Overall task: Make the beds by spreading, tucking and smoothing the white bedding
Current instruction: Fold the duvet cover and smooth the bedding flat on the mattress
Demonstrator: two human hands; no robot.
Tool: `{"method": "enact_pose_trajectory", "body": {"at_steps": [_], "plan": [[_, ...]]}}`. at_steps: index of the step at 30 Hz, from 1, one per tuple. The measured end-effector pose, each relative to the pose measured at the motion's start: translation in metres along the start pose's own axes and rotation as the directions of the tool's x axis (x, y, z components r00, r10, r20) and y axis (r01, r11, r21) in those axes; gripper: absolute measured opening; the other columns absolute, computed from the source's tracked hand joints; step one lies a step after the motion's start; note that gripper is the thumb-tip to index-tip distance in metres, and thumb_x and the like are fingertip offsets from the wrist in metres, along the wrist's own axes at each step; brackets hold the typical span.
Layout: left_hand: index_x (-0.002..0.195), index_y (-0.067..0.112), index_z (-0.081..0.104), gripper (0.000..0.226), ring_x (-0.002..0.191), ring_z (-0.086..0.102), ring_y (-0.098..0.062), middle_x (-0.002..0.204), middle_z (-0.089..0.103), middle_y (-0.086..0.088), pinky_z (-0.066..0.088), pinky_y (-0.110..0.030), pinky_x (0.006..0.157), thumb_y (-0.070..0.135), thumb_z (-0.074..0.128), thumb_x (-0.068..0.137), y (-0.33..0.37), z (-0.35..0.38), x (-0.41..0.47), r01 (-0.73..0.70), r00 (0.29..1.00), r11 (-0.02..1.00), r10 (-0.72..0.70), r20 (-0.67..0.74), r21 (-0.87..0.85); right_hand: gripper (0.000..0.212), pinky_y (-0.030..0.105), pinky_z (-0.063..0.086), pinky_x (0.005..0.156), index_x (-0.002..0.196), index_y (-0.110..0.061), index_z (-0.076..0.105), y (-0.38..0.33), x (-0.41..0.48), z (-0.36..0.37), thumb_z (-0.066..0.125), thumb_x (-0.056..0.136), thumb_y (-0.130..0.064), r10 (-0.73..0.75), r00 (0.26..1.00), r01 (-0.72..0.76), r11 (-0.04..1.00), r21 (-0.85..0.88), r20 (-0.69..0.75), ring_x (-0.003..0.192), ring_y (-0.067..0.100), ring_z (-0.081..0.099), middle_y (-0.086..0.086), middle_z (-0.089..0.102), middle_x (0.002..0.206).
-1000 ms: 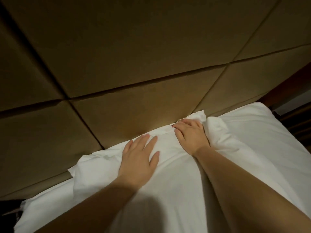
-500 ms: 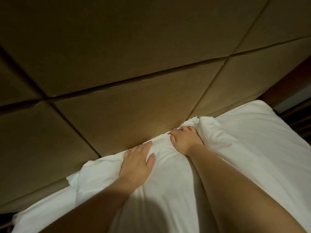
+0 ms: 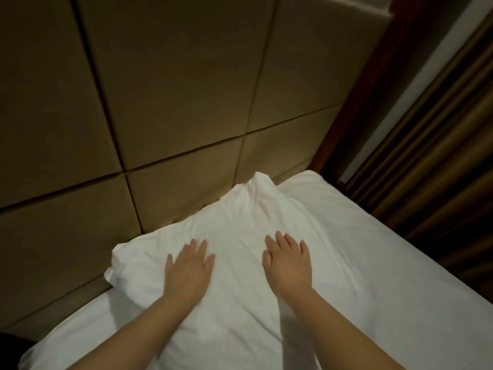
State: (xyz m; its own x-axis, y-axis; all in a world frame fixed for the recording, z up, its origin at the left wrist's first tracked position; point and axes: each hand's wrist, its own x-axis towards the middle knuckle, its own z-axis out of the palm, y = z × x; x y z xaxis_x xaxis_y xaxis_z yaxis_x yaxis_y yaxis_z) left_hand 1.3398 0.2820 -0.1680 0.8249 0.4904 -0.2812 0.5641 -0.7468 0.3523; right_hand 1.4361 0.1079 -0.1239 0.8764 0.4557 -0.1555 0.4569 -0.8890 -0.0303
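Padded headboard (image 3: 173, 102): fills upper view.
White bedding (image 3: 400, 263): sheet spread below headboard, right edge near curtain (image 3: 440, 156).
Pillow (image 3: 240, 217): lies on sheet, long axis along headboard, far edge touching it. Rumpled peak at far right corner, ahead of right hand (image 3: 289, 263), farther from left hand (image 3: 188, 271).
Hands: both flat, fingers straight, palms pressing pillow top, side by side, grasping nothing.

white pillow (image 3: 240, 236), tan panelled headboard (image 3: 173, 102), brown curtain (image 3: 432, 156)
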Motion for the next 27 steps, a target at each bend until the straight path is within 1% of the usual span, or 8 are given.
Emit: {"method": "enact_pose_trajectory", "body": {"at_steps": [1, 3, 6, 9, 12, 16, 23, 27], "plan": [[0.152, 0.032, 0.007, 0.056, 0.147, 0.006, -0.016, 0.160, 0.003, 0.004, 0.001, -0.042, 0.117, 0.050, 0.008, 0.099, 0.016, -0.001, -0.029, -0.057, 0.998, 0.998, 0.057, 0.019, 0.013, 0.055, 0.042, 0.009, 0.118, 0.147, -0.028, 0.031, 0.010, -0.023, -0.006, 0.008, 0.098, -0.039, 0.021, 0.999, -0.022, 0.999, 0.026, 0.041, 0.145, 0.018, 0.019, -0.003, 0.028, 0.155], [0.151, 0.034, 0.000, 0.059, 0.147, -0.001, -0.018, 0.160, -0.004, 0.004, -0.003, -0.043, 0.117, 0.055, 0.007, 0.097, 0.045, 0.003, -0.091, -0.158, 0.987, 0.983, 0.154, 0.041, 0.091, 0.049, 0.040, 0.008, 0.118, 0.151, -0.028, 0.022, 0.022, -0.069, -0.017, 0.020, 0.103, -0.036, 0.035, 0.993, -0.045, 0.995, 0.092, 0.109, 0.147, 0.016, 0.012, -0.006, 0.018, 0.159], [0.152, 0.031, -0.004, 0.061, 0.147, -0.008, -0.020, 0.160, -0.011, 0.001, -0.005, -0.048, 0.116, 0.054, 0.016, 0.099, 0.064, 0.022, -0.171, -0.245, 0.968, 0.949, 0.227, 0.108, 0.197, 0.050, 0.042, 0.013, 0.117, 0.151, -0.024, 0.023, 0.034, -0.140, -0.026, 0.022, 0.103, -0.038, 0.058, 0.986, -0.077, 0.990, 0.116, 0.156, 0.145, 0.020, 0.019, -0.003, 0.022, 0.158], [0.152, 0.028, -0.002, 0.062, 0.147, -0.005, -0.021, 0.160, -0.009, 0.000, -0.001, -0.053, 0.115, 0.052, 0.020, 0.099, 0.067, 0.030, -0.241, -0.271, 0.958, 0.927, 0.234, 0.164, 0.259, 0.052, 0.042, 0.008, 0.118, 0.153, -0.025, 0.017, 0.047, -0.216, -0.036, 0.020, 0.103, -0.042, 0.089, 0.990, -0.102, 0.987, 0.125, 0.106, 0.146, 0.020, 0.014, -0.004, 0.017, 0.160], [0.152, 0.028, -0.001, 0.061, 0.147, -0.004, -0.020, 0.160, -0.007, 0.000, -0.001, -0.052, 0.115, 0.051, 0.021, 0.100, 0.078, 0.026, -0.315, -0.290, 0.957, 0.924, 0.270, 0.110, 0.250, 0.052, 0.042, 0.009, 0.118, 0.152, -0.026, 0.018, 0.063, -0.297, -0.045, 0.021, 0.103, -0.042, 0.094, 0.995, -0.095, 0.988, 0.124, 0.014, 0.146, 0.021, 0.017, -0.004, 0.019, 0.159], [0.152, 0.029, 0.001, 0.059, 0.147, -0.003, -0.020, 0.160, -0.004, 0.001, 0.000, -0.053, 0.115, 0.047, 0.023, 0.100, 0.097, 0.030, -0.411, -0.350, 0.937, 0.901, 0.342, 0.077, 0.257, 0.050, 0.043, 0.015, 0.116, 0.151, -0.026, 0.023, 0.091, -0.405, -0.040, 0.025, 0.103, -0.038, 0.132, 0.991, -0.125, 0.981, 0.151, -0.038, 0.141, 0.021, 0.026, -0.003, 0.028, 0.155], [0.152, 0.028, 0.006, 0.062, 0.147, 0.003, -0.021, 0.160, 0.002, -0.002, 0.008, -0.056, 0.113, 0.047, 0.029, 0.098, 0.129, 0.057, -0.515, -0.424, 0.905, 0.835, 0.409, 0.120, 0.351, 0.052, 0.044, 0.011, 0.118, 0.153, -0.026, 0.015, 0.148, -0.529, -0.017, 0.022, 0.103, -0.042, 0.288, 0.953, -0.301, 0.931, 0.204, 0.092, 0.145, 0.022, 0.018, 0.000, 0.017, 0.159], [0.152, 0.028, 0.002, 0.063, 0.147, -0.004, -0.023, 0.160, -0.003, -0.005, 0.002, -0.058, 0.113, 0.047, 0.029, 0.099, 0.175, 0.089, -0.537, -0.502, 0.864, 0.775, 0.463, 0.196, 0.383, 0.052, 0.042, 0.012, 0.118, 0.153, -0.028, 0.016, 0.182, -0.559, -0.005, 0.023, 0.103, -0.042, 0.368, 0.926, -0.377, 0.890, 0.258, 0.084, 0.145, 0.021, 0.018, 0.000, 0.017, 0.160]]}}
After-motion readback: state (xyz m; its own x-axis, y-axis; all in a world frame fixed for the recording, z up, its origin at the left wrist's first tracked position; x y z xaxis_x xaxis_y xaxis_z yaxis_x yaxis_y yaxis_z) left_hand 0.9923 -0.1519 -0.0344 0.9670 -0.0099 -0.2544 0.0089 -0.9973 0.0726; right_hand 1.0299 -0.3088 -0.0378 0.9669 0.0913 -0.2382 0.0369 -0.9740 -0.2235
